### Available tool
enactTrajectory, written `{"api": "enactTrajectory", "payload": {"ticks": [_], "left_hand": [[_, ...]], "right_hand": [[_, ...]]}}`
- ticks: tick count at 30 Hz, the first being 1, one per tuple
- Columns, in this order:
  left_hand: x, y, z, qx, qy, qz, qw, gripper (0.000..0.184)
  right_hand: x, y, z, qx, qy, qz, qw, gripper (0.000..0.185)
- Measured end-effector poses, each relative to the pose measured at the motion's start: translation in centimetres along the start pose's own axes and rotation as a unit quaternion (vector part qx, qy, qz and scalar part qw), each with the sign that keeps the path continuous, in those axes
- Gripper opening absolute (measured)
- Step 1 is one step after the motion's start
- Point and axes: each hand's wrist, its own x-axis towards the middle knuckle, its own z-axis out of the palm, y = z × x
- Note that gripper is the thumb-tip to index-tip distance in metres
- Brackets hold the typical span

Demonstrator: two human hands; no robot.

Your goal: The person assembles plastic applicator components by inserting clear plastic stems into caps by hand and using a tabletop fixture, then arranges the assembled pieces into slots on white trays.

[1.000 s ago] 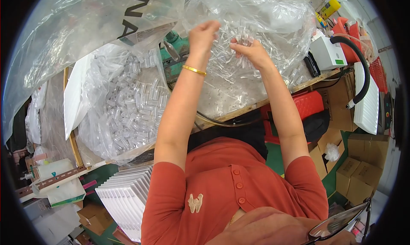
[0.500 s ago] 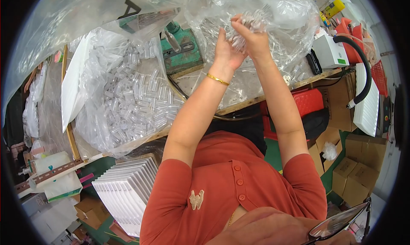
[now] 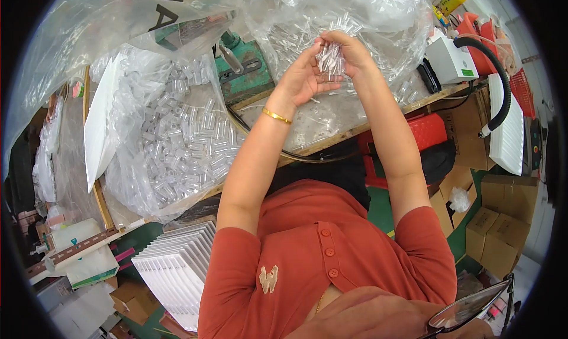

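Note:
A bundle of slim clear plastic pieces (image 3: 331, 61) is held above the worktable, between my two hands. My right hand (image 3: 354, 55) has its fingers curled around the bundle from the right side. My left hand (image 3: 303, 77), with a gold bangle at the wrist, is cupped against the bundle's left side, its fingers apart and palm partly showing. Behind and below them, many more such pieces lie loose on a clear plastic bag (image 3: 378, 19). How many pieces the bundle holds cannot be made out.
Left of my arms, a clear bag of short transparent tubes (image 3: 189, 144) lies spread out. A green metal fixture (image 3: 251, 70) stands beside it. To the right are a white box (image 3: 451, 61) with a black hose (image 3: 509, 90) and a red stool (image 3: 427, 132). White panels (image 3: 174, 274) stand below.
Both hands have come slightly lower, and the left hand has shifted left and spread its fingers. The bundle is turned more upright in the right hand. The whole view has shifted slightly.

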Motion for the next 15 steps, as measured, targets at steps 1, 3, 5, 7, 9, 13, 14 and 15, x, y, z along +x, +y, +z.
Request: {"api": "enactTrajectory", "payload": {"ticks": [1,3,5,7,9,13,14,15], "left_hand": [[0.1,0.0,0.1,-0.002,0.001,-0.002,1.0,0.036],[0.4,-0.2,0.2,0.062,0.007,-0.009,0.998,0.035],[0.5,-0.4,0.1,0.139,0.002,0.0,0.99,0.038],[0.7,-0.6,-0.2,0.218,-0.007,0.007,0.976,0.041],[0.6,-1.0,-0.6,0.187,0.013,0.013,0.982,0.043],[0.4,-2.2,-0.6,-0.052,0.054,0.052,0.996,0.042],[0.4,-2.2,-0.4,-0.078,0.096,0.035,0.992,0.044],[0.3,-2.2,0.1,-0.106,0.137,0.018,0.985,0.045]], "right_hand": [[-0.3,0.2,0.2,0.001,0.002,0.002,1.0,0.018],[-1.0,0.7,0.9,-0.05,0.021,0.013,0.998,0.018],[-1.5,0.5,0.9,-0.074,0.006,0.011,0.997,0.018],[-2.0,0.3,1.2,-0.097,-0.008,0.005,0.995,0.017],[-2.6,0.2,1.7,-0.111,0.047,-0.052,0.991,0.016],[-1.9,1.7,1.8,-0.01,0.091,-0.201,0.975,0.013],[-2.0,2.4,2.1,-0.01,0.09,-0.198,0.976,0.013],[-2.4,2.9,2.5,-0.036,0.086,-0.23,0.969,0.013]]}}
